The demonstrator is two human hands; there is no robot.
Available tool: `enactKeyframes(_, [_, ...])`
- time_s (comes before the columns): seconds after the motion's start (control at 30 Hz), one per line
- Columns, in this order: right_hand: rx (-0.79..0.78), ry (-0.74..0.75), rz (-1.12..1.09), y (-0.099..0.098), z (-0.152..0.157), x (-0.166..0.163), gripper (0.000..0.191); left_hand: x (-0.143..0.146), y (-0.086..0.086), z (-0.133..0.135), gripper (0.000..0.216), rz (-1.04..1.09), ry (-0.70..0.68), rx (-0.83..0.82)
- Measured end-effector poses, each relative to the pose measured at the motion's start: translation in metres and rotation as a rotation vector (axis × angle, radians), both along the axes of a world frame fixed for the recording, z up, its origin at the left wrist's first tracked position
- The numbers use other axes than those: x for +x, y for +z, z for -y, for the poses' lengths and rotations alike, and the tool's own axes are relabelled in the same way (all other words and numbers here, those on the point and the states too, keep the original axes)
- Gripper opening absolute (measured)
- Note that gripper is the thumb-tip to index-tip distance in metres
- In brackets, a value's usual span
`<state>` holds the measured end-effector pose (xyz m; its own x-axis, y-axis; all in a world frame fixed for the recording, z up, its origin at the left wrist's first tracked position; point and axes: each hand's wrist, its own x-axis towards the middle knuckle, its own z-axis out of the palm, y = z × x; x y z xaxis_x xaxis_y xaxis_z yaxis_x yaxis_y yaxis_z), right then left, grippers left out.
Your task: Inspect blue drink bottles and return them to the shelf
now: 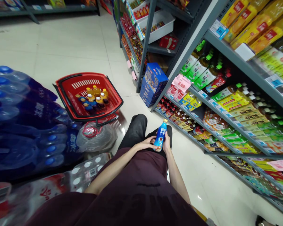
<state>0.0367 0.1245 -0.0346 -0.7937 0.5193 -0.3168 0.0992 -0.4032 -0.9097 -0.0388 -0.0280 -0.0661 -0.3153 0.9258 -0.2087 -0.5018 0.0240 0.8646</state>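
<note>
Over my lap I have a blue drink bottle [160, 135] with a yellow cap, tilted slightly, its label facing up. My left hand [148, 143] lies along its lower left side, fingers against the bottle. On the other side, my right hand [166, 145] grips it near the base, its fingers partly hidden behind the bottle. To the left stands a red shopping basket [96, 78] with black handles. Inside it are several small bottles [92, 99] with yellow, white and blue caps.
Shrink-wrapped packs of water bottles [37, 113] are stacked at the left, beside a clear plastic-wrapped bundle [96, 138]. Drink shelves [226, 122] run along the right. A blue carton [153, 84] stands at the shelf end. Pale floor tiles [85, 47] lie beyond the basket.
</note>
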Motion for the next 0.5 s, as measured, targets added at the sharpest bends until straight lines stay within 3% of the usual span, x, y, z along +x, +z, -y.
enactKeyframes(0.27, [0.026,-0.092,-0.022,-0.008,-0.003,0.001,0.042,0.002,-0.005,0.000,0.087,-0.107,-0.012,-0.060])
enactKeyframes(0.4, [-0.025,-0.077,-0.009,-0.002,0.000,0.000,0.046,0.002,-0.005,0.000,0.096,-0.139,0.012,-0.100])
enactKeyframes(0.5, [-0.087,-0.113,-0.015,0.005,0.000,0.001,0.049,0.000,-0.003,0.001,0.091,-0.142,0.008,-0.056])
